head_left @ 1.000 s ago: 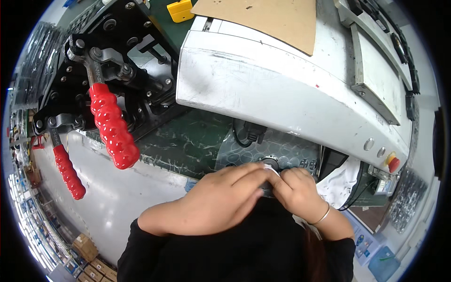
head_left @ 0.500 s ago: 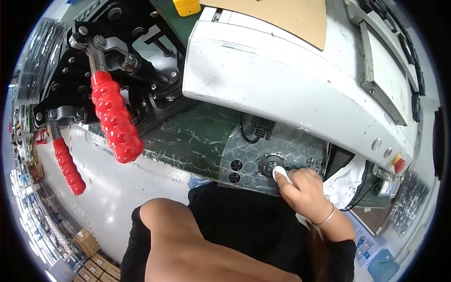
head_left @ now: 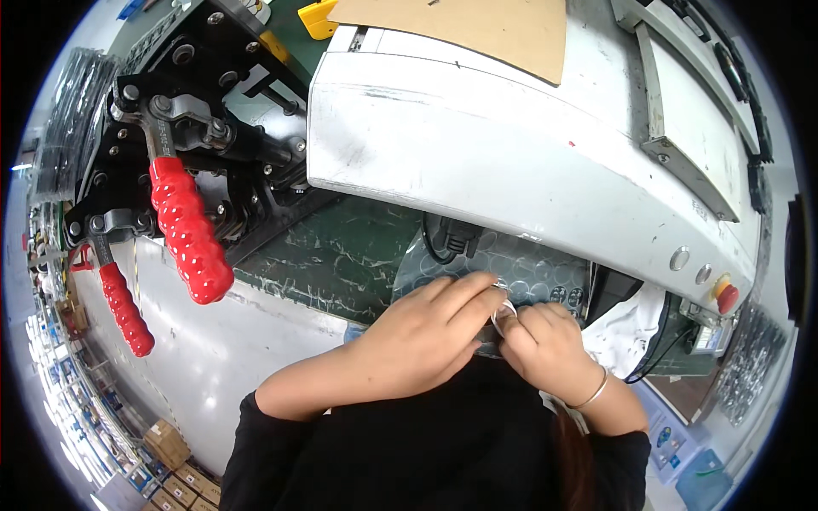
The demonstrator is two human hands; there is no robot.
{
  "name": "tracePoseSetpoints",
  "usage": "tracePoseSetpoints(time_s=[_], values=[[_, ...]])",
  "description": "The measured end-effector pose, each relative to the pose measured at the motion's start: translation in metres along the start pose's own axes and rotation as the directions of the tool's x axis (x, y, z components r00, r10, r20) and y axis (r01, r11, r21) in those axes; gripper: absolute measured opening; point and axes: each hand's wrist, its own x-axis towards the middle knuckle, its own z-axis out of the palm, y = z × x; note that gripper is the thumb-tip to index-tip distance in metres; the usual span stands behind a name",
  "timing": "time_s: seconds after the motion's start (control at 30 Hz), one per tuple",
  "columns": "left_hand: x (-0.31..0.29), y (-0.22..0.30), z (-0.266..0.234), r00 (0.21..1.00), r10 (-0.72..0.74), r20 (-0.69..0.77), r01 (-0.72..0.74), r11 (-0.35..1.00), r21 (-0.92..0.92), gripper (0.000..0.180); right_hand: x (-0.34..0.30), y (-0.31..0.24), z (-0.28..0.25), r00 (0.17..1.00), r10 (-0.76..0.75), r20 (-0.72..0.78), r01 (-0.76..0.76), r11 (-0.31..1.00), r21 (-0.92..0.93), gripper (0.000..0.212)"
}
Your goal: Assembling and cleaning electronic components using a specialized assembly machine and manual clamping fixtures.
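Observation:
My right hand pinches a small white piece of cloth between thumb and fingers; only its rim shows. My left hand has come in beside it, its fingers bent together, the fingertips meeting the cloth. Whatever it grips lies hidden behind its fingers. Both hands are over a clear sheet with round bubble shapes on the green worktop. Small black discs with pale markings lie on the sheet past my right hand. The larger black round part is covered by my hands.
A white machine housing overhangs the far side, with a red stop button at right. At left stands a black clamp fixture with red-gripped levers. A black cable plug hangs below the housing. White cloth lies at right.
My left arm has swung forward, bringing the left hand to the right one. The left hand now covers the black round part and the discs at left. The right hand stays nearly in place.

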Motion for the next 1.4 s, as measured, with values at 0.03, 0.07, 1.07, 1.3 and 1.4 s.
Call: tracePoseSetpoints(time_s=[0.03, 0.07, 1.07, 1.3, 1.4], values=[[-0.002, -0.005, 0.007, 1.000, -0.021, -0.018, 0.021, 0.999, 0.025, 0.049, -0.001, 0.001, -0.002, 0.999, -0.035, 0.009, 0.035, 0.999, -0.013, 0.028], [-0.004, -0.010, 0.012, 0.999, -0.041, -0.036, 0.042, 0.998, 0.050, 0.053, -0.001, 0.001, -0.003, 0.997, -0.069, 0.018, 0.070, 0.997, -0.025, 0.027], [-0.009, -0.019, 0.021, 0.993, -0.076, -0.090, 0.081, 0.995, 0.054, 0.060, 0.008, -0.002, -0.005, 1.000, -0.005, -0.001, 0.005, 0.995, 0.095, 0.031], [-0.009, -0.022, 0.023, 0.991, -0.039, -0.125, 0.044, 0.998, 0.040, 0.060, 0.006, -0.005, -0.001, 0.996, 0.085, -0.036, -0.083, 0.995, 0.049, 0.034], [-0.009, -0.021, 0.022, 0.992, -0.050, -0.118, 0.056, 0.997, 0.052, 0.061, -0.001, 0.001, -0.005, 0.999, -0.032, -0.026, 0.034, 0.996, 0.087, 0.035]])
